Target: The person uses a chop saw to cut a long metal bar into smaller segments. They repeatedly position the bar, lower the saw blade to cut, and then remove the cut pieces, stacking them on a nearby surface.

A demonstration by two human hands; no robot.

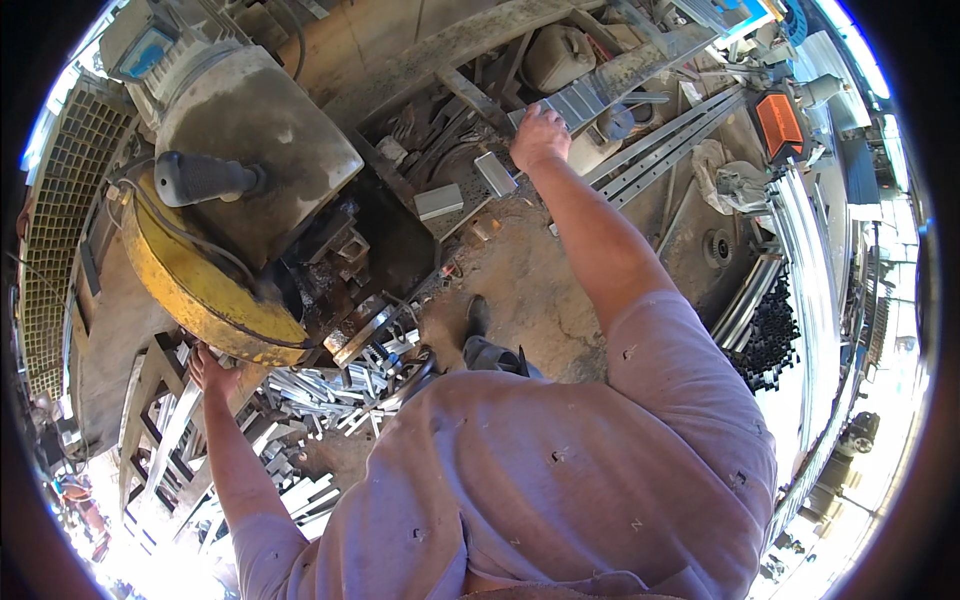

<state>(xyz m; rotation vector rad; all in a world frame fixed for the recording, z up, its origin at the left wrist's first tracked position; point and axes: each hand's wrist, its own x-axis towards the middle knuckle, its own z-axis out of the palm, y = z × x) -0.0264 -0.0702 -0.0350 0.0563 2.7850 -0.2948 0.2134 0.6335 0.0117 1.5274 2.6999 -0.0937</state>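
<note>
In the upper middle, my right hand (540, 138) is stretched far forward. Its fingers close over a short metal tube piece (516, 117) at the end of a row of similar grey pieces (578, 104) on a beam. My left hand (214, 374) is low on the left, just beneath the yellow blade guard (215, 290) of a cut-off saw. It is curled at the upper end of a long silver metal tube (172, 432), and its fingertips are partly hidden. The saw's black handle (205, 180) stands above, untouched by either hand.
Two loose cut blocks (438, 202) lie by the saw's dark bed. Many cut tube pieces (330, 395) are heaped below the guard. Long perforated bars (665, 150) and a bundle of tubes (765, 335) lie to the right. An orange-and-black case (780, 125) sits at upper right.
</note>
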